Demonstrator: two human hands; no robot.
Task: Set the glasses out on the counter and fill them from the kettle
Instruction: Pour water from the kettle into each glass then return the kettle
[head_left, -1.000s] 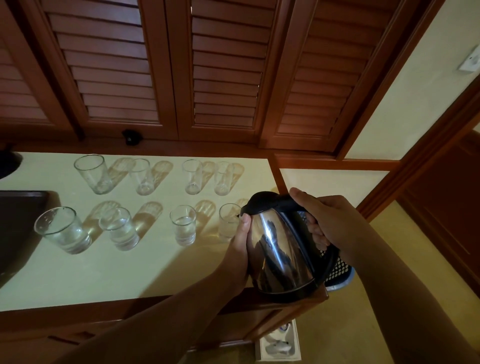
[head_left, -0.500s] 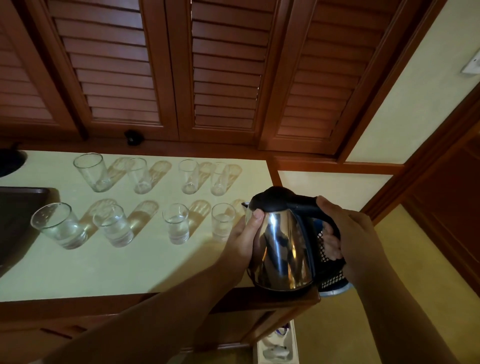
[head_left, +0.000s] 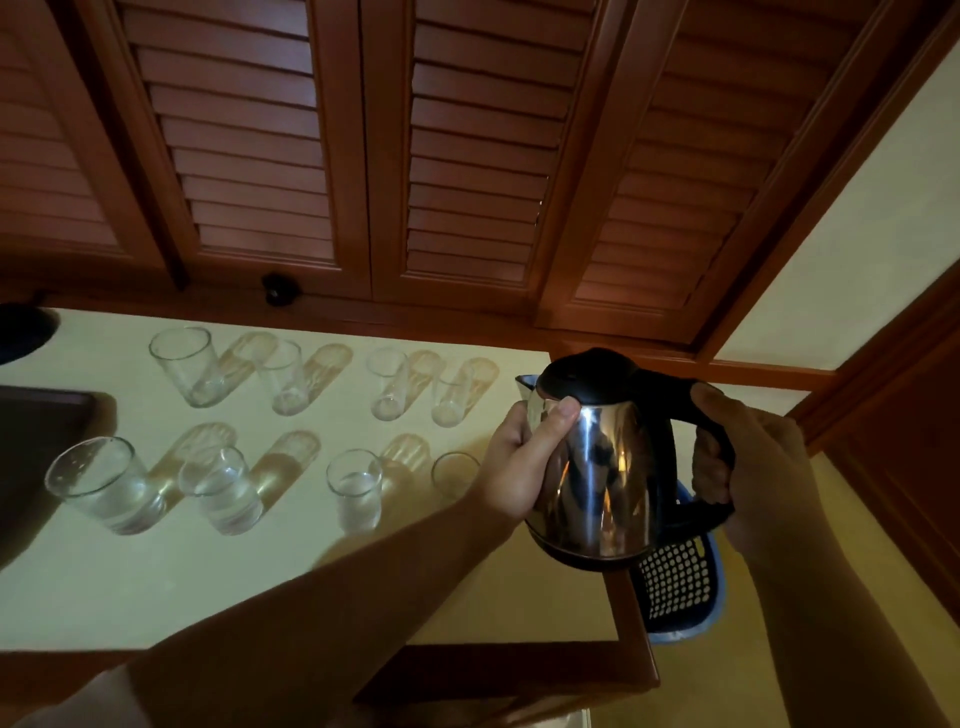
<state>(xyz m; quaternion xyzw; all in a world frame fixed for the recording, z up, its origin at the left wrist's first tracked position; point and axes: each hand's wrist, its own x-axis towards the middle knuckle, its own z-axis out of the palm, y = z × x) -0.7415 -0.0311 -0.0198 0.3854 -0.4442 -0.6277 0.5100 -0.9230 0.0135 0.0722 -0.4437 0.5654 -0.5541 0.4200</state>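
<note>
Right hand (head_left: 753, 467) wrapped tight round the black handle of the steel kettle (head_left: 597, 467); left hand (head_left: 524, 457) pressed flat against its body, thumb up near the lid. Kettle held upright above the right end of the counter (head_left: 156, 582), spout toward the glasses. Eight glasses in two rows: back row (head_left: 291, 376) empty, near row (head_left: 218, 488) holding water, rightmost partly hidden behind the left hand.

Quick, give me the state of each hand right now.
Left hand: pressed against the body of the shiny steel kettle with black lid, steadying it.
Right hand: closed around the kettle's black handle, carrying it.
</note>
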